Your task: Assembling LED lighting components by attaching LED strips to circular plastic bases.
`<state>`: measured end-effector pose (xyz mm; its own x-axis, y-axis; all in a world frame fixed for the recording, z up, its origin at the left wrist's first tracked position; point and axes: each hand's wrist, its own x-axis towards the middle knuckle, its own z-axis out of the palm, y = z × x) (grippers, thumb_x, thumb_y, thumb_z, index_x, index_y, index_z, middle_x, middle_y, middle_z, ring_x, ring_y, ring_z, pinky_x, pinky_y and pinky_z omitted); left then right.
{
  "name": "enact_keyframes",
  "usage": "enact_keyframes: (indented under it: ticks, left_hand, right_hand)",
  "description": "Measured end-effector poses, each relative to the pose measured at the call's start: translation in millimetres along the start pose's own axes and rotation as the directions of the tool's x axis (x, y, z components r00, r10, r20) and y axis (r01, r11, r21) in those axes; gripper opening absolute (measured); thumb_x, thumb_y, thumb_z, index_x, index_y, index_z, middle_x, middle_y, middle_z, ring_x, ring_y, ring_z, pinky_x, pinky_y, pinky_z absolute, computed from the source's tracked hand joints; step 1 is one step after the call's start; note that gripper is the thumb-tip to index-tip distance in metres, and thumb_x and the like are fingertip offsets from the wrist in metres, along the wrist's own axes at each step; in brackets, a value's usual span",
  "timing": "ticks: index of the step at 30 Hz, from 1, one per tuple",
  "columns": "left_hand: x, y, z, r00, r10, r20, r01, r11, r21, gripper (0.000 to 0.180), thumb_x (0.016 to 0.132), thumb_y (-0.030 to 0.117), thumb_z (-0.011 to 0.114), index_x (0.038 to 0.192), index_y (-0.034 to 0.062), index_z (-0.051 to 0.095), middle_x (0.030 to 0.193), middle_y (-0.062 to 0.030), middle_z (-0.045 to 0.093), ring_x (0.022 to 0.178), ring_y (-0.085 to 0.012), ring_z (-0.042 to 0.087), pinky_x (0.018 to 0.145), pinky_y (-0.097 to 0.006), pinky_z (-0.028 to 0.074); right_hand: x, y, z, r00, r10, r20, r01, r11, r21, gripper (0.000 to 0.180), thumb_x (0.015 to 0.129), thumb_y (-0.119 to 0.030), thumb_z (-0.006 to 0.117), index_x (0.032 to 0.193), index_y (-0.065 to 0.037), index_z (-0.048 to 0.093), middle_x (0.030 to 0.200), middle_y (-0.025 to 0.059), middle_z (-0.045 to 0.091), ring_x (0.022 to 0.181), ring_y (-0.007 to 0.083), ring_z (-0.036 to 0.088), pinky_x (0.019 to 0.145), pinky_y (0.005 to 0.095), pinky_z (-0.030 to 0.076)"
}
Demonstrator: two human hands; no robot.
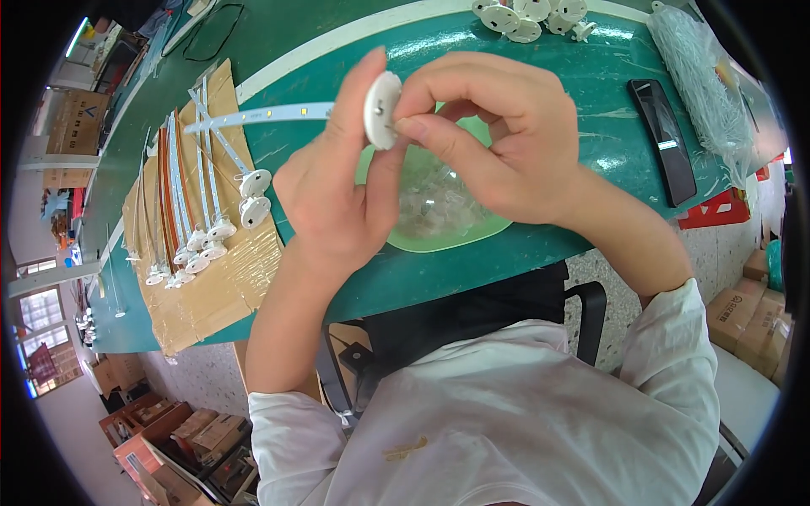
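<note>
My left hand [337, 181] is closed round the edge of a white round end cap [381, 110], with thumb and fingers on its rim. From behind that cap a white LED strip [278, 113] runs out to the left, above the table. My right hand [506, 126] has its thumb and forefinger pinched together at the cap's face; whatever lies between the fingertips is too small to make out. Below both hands stands a light green bowl [460, 234] holding many small clear pieces [434, 202].
At left, several LED strips with white caps [198, 253] lie on a brown cardboard sheet [224, 295]. More white caps [527, 18] sit at the table's far side. A black phone [662, 139] and a clear plastic bag of strands [704, 93] lie at right.
</note>
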<state>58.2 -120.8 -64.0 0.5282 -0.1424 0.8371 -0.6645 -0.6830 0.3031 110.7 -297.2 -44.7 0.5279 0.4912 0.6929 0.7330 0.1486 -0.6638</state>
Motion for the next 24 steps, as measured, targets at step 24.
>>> enact_keyframes:
  ticks: [24]
  left_hand:
    - [9,5,-11,0.981,-0.16,0.11,0.155,0.987,0.05,0.04,0.087,0.004,0.071,0.126,-0.0042,0.063,0.081,-0.0133,0.073,0.069,-0.0215,0.073,0.061,-0.026,0.053]
  right_hand:
    - [-2,6,4,1.0,0.008,-0.006,-0.008,0.999,0.035,0.014,0.095,-0.004,0.06,0.099,0.003,0.071,0.098,0.0144,0.071,0.083,0.0231,0.069,0.075,0.0326,0.054]
